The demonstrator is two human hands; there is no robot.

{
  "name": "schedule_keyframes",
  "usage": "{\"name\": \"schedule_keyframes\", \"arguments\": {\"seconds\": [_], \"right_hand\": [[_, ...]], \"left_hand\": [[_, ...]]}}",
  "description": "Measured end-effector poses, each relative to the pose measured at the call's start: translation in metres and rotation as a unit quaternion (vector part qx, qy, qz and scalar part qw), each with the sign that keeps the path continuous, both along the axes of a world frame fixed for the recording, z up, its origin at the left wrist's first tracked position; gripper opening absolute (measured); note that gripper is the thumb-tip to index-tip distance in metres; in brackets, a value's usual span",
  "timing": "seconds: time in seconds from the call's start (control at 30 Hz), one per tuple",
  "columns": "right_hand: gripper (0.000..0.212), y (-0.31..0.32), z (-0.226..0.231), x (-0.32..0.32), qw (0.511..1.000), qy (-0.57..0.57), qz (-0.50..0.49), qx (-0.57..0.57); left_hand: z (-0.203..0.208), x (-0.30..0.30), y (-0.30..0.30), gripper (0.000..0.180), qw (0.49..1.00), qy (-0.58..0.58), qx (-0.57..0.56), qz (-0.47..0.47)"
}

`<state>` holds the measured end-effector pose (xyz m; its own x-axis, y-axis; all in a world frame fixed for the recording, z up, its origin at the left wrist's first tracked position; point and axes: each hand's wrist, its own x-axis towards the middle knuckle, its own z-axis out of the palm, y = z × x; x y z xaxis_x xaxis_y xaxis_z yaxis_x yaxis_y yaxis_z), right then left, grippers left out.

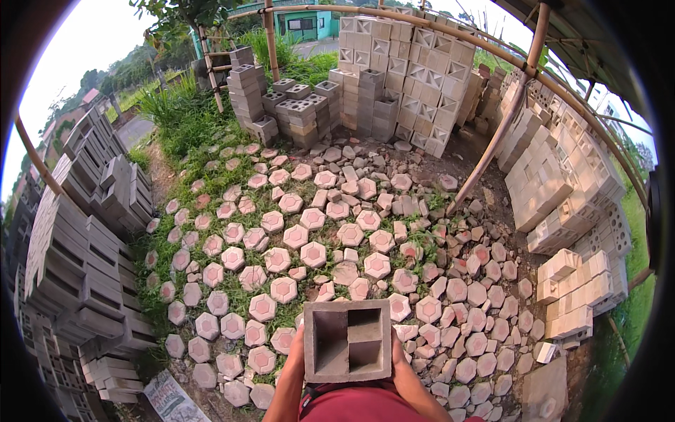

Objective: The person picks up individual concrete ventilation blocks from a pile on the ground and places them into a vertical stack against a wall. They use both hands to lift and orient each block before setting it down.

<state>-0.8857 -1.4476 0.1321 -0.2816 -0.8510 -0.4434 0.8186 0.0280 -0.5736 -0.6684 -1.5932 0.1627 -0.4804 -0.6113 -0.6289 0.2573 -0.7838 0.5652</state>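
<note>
A grey, square concrete ventilation block (pixel 349 343) is held close in front of my body. Its face shows hollow openings split by inner walls, one tall on the left and two smaller on the right. My left hand (pixel 298 352) presses against the block's left side, and my right hand (pixel 399 353) against its right side. The fingers are partly hidden behind the block. Below and around it the ground is laid with hexagonal pavers (pixel 283 289) with reddish centres.
Stacked grey blocks (pixel 91 281) line the left side. Patterned ventilation blocks (pixel 429 77) form a tall stack at the back, and pale blocks (pixel 573 288) stand at the right. A slanted bamboo post (pixel 500 137) rises at the right. Broken rubble, grass and a printed sack (pixel 174 399) lie on the ground.
</note>
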Motion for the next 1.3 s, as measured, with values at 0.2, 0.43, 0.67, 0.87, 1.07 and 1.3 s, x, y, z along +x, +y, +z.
{"name": "schedule_keyframes", "arguments": {"seconds": [0.2,0.43,0.67,0.87,1.07,1.3], "right_hand": [[0.048,-0.083,-0.02,-0.059,0.998,-0.019,-0.052,-0.021],[0.053,-0.248,0.027,-0.166,0.999,-0.031,0.008,-0.035],[0.063,-0.358,0.034,-0.268,0.992,0.109,-0.014,-0.055],[0.074,-0.43,0.087,-0.318,0.986,0.166,0.002,0.016],[0.084,-0.529,0.083,-0.388,0.98,0.19,-0.007,0.053],[0.076,-0.641,0.072,-0.51,0.947,0.311,0.035,0.07]], "left_hand": [[0.018,-0.079,-0.098,0.052,0.999,-0.007,-0.023,-0.04],[0.007,-0.183,-0.259,0.051,0.997,-0.008,-0.055,-0.056],[0.052,-0.277,-0.348,0.048,0.998,0.028,-0.057,-0.007],[0.048,-0.344,-0.429,0.048,0.998,0.033,-0.04,-0.036],[0.024,-0.423,-0.554,0.047,0.99,0.078,-0.075,-0.087],[0.055,-0.551,-0.691,0.055,0.979,0.096,-0.036,-0.175]]}}
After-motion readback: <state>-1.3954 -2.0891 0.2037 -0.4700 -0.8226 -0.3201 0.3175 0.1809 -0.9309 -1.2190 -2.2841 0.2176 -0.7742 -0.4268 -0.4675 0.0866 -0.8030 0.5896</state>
